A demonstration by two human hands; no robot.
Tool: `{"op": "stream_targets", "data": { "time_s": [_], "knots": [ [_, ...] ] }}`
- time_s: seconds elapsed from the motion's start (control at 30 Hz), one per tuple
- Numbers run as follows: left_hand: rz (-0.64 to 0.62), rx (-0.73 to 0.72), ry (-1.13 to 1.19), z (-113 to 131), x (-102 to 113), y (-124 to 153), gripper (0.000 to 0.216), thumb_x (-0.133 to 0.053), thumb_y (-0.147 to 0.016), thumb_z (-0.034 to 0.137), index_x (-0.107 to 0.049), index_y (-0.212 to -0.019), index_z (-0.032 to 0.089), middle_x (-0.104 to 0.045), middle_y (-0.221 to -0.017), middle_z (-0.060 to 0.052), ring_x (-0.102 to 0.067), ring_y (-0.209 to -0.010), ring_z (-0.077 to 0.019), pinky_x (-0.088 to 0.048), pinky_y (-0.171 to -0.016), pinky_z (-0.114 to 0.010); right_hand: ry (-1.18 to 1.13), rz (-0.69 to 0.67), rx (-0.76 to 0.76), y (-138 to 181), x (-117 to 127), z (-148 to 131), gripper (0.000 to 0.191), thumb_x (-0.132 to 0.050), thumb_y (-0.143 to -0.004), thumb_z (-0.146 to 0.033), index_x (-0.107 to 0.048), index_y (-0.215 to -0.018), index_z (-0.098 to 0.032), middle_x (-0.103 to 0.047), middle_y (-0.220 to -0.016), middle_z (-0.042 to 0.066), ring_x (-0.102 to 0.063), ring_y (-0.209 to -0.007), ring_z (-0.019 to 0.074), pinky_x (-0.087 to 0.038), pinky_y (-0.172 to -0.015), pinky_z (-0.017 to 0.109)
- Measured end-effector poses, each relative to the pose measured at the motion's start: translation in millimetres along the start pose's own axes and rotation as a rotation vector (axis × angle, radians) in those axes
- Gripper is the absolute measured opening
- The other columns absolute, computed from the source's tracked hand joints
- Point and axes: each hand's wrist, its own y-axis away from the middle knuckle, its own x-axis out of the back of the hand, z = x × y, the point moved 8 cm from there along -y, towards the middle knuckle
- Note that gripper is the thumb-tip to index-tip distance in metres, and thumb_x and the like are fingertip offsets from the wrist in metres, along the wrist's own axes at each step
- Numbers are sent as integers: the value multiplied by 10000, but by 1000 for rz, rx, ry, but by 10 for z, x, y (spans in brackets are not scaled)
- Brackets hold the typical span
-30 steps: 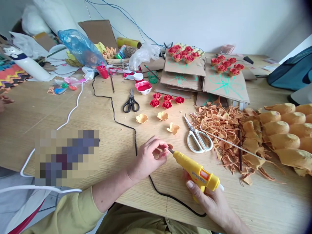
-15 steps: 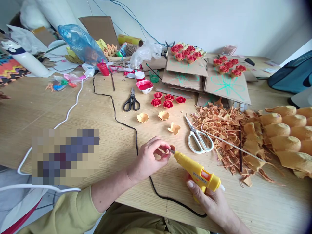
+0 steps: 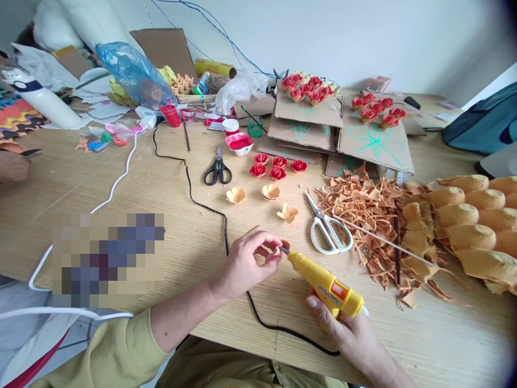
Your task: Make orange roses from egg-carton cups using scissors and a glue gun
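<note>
My left hand point(image 3: 248, 261) pinches a small tan paper petal piece point(image 3: 283, 246) just above the wooden table point(image 3: 169, 237). My right hand point(image 3: 343, 331) grips a yellow glue gun point(image 3: 325, 283), its nozzle touching that piece. The gun's black cord point(image 3: 202, 207) runs across the table. Unpainted tan paper flowers point(image 3: 270, 192) lie just beyond my hands, red painted roses point(image 3: 277, 166) behind them. White-handled scissors point(image 3: 329, 229) rest to the right of the nozzle.
Black scissors point(image 3: 218, 170) and a bowl of red paint point(image 3: 239, 144) sit mid-table. Tan scraps point(image 3: 363, 207) and egg carton point(image 3: 468, 221) fill the right. Cardboard sheets point(image 3: 374, 143) carry more roses. Another person's hand point(image 3: 14, 164) shows at the left edge.
My hands hold almost still with the nozzle at the piece. The other person's hand at the left edge has come further into view, holding a dark tool.
</note>
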Motion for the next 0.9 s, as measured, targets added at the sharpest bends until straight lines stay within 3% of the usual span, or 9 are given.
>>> {"op": "stream_targets", "data": {
  "time_s": [0.6,0.9],
  "knots": [
    [28,-8,-27,-1,30,-15,126,-619,-819,53,-636,-900,149,-674,-910,-46,-692,-788,-123,-613,-641,-199,-32,29,-5,-4,14,30,239,-572,-918,-412,-633,-806,-210,-661,-717,35,-617,-678,191,-521,-691,307],
    [40,-2,-6,-9,47,-10,115,-641,-806,79,-660,-891,154,-648,-900,-40,-677,-767,-114,-609,-632,-192,-362,-34,-232,78,-16,283,338,-596,-899,-546,-679,-869,-220,-661,-803,57,-595,-741,197,-497,-652,290]
  ]
}}
